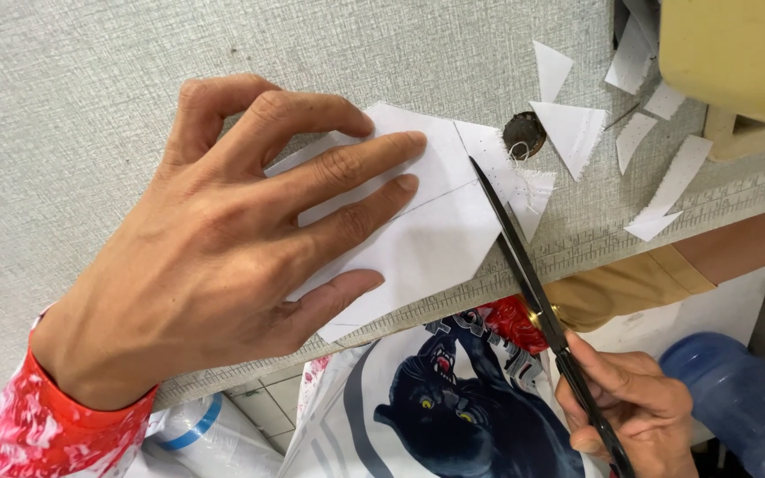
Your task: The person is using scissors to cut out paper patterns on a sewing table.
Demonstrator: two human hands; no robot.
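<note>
- The grey textured table (90, 80) fills the upper and left parts of the frame; a printed ruler strip runs along its front edge, slanting from lower left to the right side.
- A pale yellow machine housing (737, 53) sits in the upper right corner.
- A shirt with a black panther print (453, 407) shows at the bottom centre, below the table edge.
- A blue plastic water jug (737, 398) lies in the lower right corner, and a clear bottle with a blue band (205, 434) sits at lower left, both under the table.
- The left hand (214, 257), in a red-and-white patterned sleeve, lies palm down across the centre left, fingers spread and pressing flat on the white fabric piece (436, 230); it pins rather than clasps.
- The white fabric piece rests at the centre of the frame on the table near its front edge, with a thin drawn line across it.
- The right hand (630, 407) at lower right is closed around the handles of the black scissors (524, 265).
- The scissor blades run diagonally up to the fabric's right edge and look nearly together there.
- White fabric scraps (577, 128), mostly triangles and strips, lie scattered at upper right.
- A small dark round hole (524, 133) sits just beside the fabric's upper right corner.
</note>
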